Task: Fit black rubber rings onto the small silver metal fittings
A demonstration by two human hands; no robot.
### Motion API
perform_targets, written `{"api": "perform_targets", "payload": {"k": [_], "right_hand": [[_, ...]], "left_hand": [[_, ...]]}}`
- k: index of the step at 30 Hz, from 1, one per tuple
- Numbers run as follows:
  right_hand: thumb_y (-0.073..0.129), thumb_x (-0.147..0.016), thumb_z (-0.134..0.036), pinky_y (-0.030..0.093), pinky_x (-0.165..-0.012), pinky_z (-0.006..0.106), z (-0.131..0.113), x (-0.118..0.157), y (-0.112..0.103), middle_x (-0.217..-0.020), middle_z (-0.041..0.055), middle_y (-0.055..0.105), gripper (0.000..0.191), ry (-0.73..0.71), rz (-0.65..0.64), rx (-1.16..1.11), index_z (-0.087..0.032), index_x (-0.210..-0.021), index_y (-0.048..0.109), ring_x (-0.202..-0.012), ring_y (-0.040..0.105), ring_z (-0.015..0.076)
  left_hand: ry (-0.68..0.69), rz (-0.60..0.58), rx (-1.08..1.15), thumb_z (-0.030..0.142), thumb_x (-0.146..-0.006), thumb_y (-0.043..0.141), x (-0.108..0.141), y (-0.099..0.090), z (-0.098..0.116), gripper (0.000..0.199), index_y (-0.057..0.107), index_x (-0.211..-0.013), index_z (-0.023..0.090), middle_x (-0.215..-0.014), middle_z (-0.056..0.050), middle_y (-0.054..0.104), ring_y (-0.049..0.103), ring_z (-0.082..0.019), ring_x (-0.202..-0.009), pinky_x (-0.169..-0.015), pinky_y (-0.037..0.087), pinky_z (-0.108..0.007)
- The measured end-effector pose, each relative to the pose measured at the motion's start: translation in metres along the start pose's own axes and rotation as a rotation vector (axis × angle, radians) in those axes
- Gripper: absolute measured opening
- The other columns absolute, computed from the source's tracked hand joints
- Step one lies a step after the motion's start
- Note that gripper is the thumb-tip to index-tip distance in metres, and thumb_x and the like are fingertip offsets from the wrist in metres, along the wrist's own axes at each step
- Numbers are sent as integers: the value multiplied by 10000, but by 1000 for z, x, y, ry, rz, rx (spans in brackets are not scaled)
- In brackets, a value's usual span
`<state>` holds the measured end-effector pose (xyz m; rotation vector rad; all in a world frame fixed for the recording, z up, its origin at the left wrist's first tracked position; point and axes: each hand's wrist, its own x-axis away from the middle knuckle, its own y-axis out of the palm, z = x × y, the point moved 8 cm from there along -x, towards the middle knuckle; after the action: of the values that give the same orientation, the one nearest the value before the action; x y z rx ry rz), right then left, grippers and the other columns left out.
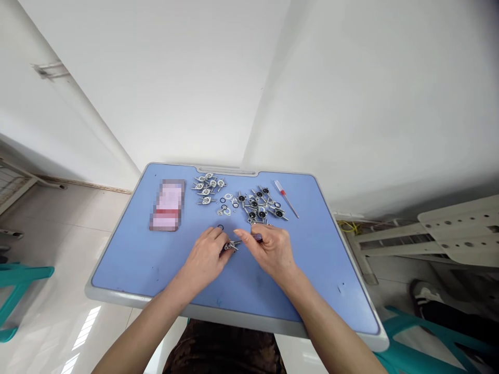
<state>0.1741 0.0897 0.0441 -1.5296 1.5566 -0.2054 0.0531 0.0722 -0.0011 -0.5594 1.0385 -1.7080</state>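
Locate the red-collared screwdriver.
In the head view, the screwdriver lies toward the far right of the blue table, right of the black-faced metal parts, beyond the right hand.

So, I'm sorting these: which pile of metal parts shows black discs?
The right pile, beside the red-and-clear screwdriver; the left pile looks silvery throughout.

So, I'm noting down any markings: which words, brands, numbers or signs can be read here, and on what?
None can be read.
Phone: screen pixelated, unreadable.
Metal parts: too small to tell.
Screwdriver: too small to tell.
Table: small marks, none legible.
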Motion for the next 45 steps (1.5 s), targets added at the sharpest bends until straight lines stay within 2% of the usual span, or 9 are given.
{"api": "perform_targets", "payload": {"k": [4, 9, 15, 20, 28, 33, 39, 42, 45], "right_hand": [[508, -888, -424, 205, -485, 247, 7, -3, -9, -523, -55, 184, 518, 88, 26, -93, -199, -521, 220, -512, 188, 87], [506, -879, -418, 198, -494, 251, 19, -6, -17, -535, -51, 205, 498, 184, 86, -131, -198, -520, 239, -517, 200, 85], [506, -867, -428, 190, -488, 255, 25, -8, -19, -517, -55, 198, 507, 216, 133, -216, -199, -510, 230, -510, 190, 83], [501, -871, -445, 220, -484, 249, 28, -9, -25, -480, -55, 236, 518, 235, 186, -295, -196, -485, 260, -495, 229, 80], [495, -869, -447, 251, -482, 248, 31, -12, -31, -454, -47, 294, 515, 249, 211, -326, -200, -463, 296, -470, 283, 82], [487, -872, -459, 259, -489, 244, 31, -12, -26, -460, -46, 323, 508, 248, 164, -305, -199, -478, 302, -479, 294, 85], [520, -863, -391, 293, -510, 239, 24, -14, -14, -513, -56, 403, 338, 205, 11, -302, -195, -595, 458, -477, 340, 86], [515, -864, -365, 377, -533, 233, 26, -13, -4, -606, -44, 520, 220, 244, -92, -448, -192, -729, 528, -481, 466, 87], [501, -856, -300, 443, -555, 238, 33, -11, 5, -698, -24, 586, 135, 304, -167, -568, -185, -861, 573, -515, 550, 95]], "left_hand": [[-4, 13, 26, 197, -872, 584, 0, -2, -2, 63, 600, -821, 163, -843, -45, 592, 557, -211, -816, -739, 453, -339], [-6, -5, 119, 149, -848, 601, -1, -6, -5, 47, 641, -868, 161, -853, -36, 593, 569, -184, -812, -715, 443, -294], [-63, -3, 443, 231, -824, 638, -3, -12, -18, 81, 685, -867, 180, -796, -12, 621, 565, -140, -729, -707, 444, -266], [-11, -24, 724, 301, -802, 669, -4, -13, -19, 158, 706, -887, 173, -835, -36, 632, 571, -145, -777, -748, 460, -271], [-101, 11, 920, 408, -688, 759, -4, -17, -21, 286, 713, -816, 157, -830, -45, 658, 579, -135, -722, -687, 484, -271], [-121, 10, 927, 457, -668, 762, -4, -16, -23, 337, 713, -803, 152, -805, -49, 658, 578, -139, -719, -677, 485, -273], [-78, 26, 908, 373, -734, 725, -5, -17, -23, 248, 707, -856, 158, -826, -40, 639, 576, -137, -750, -697, 476, -265], [-19, 39, 783, 311, -779, 683, -6, -17, -21, 195, 700, -895, 156, -833, -37, 621, 567, -135, -761, -717, 471, -266], [55, 37, 548, 246, -820, 631, -7, -17, -14, 146, 690, -919, 156, -851, -37, 613, 567, -135, -769, -750, 465, -276]]}}
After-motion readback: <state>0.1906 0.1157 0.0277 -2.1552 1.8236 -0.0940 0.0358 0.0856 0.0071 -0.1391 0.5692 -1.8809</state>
